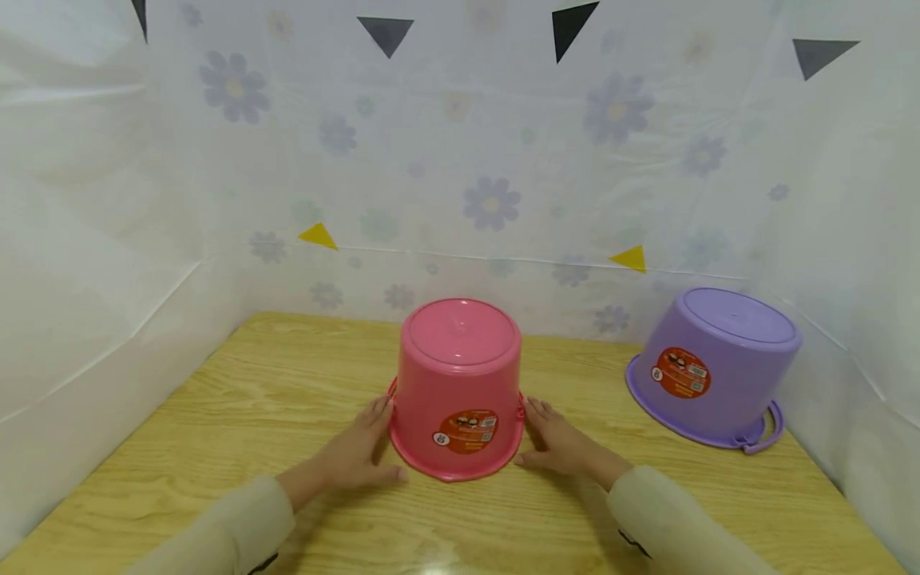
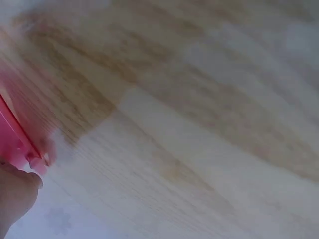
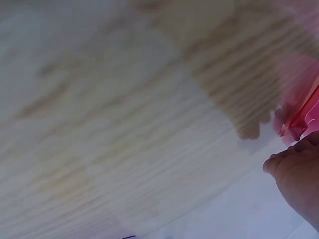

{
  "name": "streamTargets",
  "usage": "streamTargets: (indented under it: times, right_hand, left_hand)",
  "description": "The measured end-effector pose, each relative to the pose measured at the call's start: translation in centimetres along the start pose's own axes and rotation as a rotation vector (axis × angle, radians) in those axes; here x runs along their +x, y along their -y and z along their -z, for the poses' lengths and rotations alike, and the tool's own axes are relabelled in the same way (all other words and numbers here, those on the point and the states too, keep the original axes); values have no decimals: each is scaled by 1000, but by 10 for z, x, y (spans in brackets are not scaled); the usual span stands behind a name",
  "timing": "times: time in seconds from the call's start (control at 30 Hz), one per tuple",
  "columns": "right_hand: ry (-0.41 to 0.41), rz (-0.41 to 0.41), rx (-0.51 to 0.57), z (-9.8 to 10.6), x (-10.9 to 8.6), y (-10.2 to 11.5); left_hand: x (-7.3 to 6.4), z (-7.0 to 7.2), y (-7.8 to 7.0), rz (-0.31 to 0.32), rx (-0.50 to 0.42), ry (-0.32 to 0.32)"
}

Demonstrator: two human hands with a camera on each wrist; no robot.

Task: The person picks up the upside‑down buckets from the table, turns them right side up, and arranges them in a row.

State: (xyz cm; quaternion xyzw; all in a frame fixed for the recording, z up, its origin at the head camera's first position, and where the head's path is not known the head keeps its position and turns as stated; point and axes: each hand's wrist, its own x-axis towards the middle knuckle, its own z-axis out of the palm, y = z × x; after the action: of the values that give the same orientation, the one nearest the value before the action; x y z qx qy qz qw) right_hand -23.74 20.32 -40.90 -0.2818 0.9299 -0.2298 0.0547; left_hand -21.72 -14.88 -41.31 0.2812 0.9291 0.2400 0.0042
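A pink bucket (image 1: 460,399) stands upside down on the wooden table in the middle of the head view, with an orange-red label on its front. My left hand (image 1: 355,451) is at its left side, fingertips at the rim and thumb spread toward the front. On the other side, my right hand (image 1: 564,443) has its fingers at the rim near the handle joint. Fingers of both hands look extended rather than curled. Each wrist view catches only part of a hand beside the pink rim (image 2: 19,129) at the frame's edge.
A purple bucket (image 1: 719,375), also upside down, is at the right of the table (image 1: 287,383), its handle (image 1: 772,431) sticking out at the front right. White flower-printed sheeting (image 1: 431,160) hangs behind and at both sides.
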Motion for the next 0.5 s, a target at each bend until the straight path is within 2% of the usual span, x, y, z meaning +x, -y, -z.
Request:
streamTargets:
  times: [0.13, 0.3, 0.37, 0.5]
  right_hand:
    - [11, -23, 20, 2, 7, -5]
    - [21, -30, 67, 3, 14, -8]
    - [20, 0, 81, 4, 16, -10]
    - [17, 112, 141, 4, 22, -11]
  left_hand:
    - [7, 0, 6, 59, -74, 21]
    - [14, 0, 11, 45, -154, 9]
    - [16, 0, 12, 42, -170, 7]
    - [20, 0, 12, 67, -184, 12]
